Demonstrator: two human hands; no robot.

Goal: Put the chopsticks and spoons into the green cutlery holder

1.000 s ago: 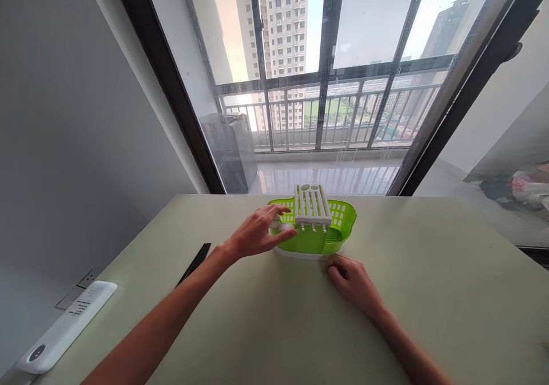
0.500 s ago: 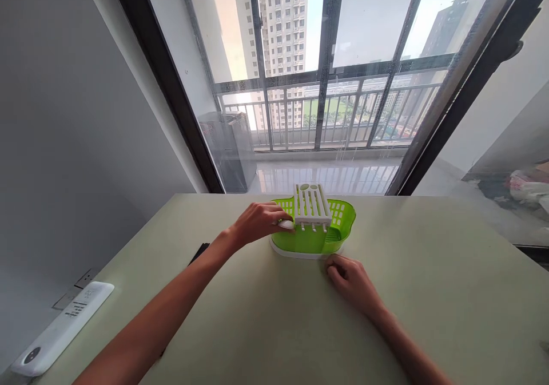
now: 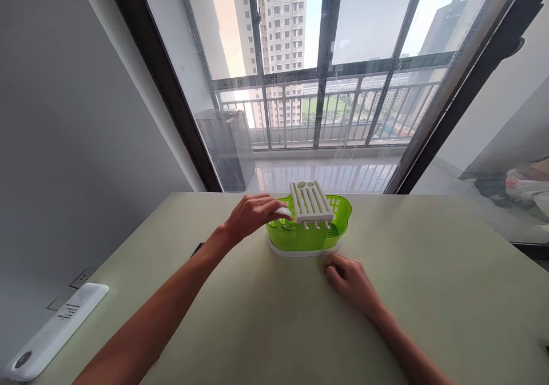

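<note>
- two hands are at work over the pale green-grey tabletop (image 3: 274, 328); your left hand (image 3: 251, 216) is the one on the job, your right hand (image 3: 349, 282) lies further back toward you.
- your left hand is closed around a small white rounded piece (image 3: 283, 211), fingers curled over it, thumb underneath; only its tip shows past the fingertips, so you cannot tell its full shape.
- that piece sits at the left rim of the lime-green perforated plastic basket (image 3: 317, 233), just to the right of your grip and touching or nearly touching it.
- across the basket lies a white slotted plastic rack (image 3: 311, 202), its long axis running away from you, tilted a little to the left; it is just right of your left fingertips.
- basket stands on a white oval base (image 3: 300, 252), straight ahead of you, between your two hands.
- your right hand rests on the tabletop with fingers loosely curled, holding nothing, just short of the base's near right edge and apart from it.
- off to the left of your left forearm: a black flat strip (image 3: 197, 249), mostly hidden, and a white power strip (image 3: 55, 328) at the table's edge.
</note>
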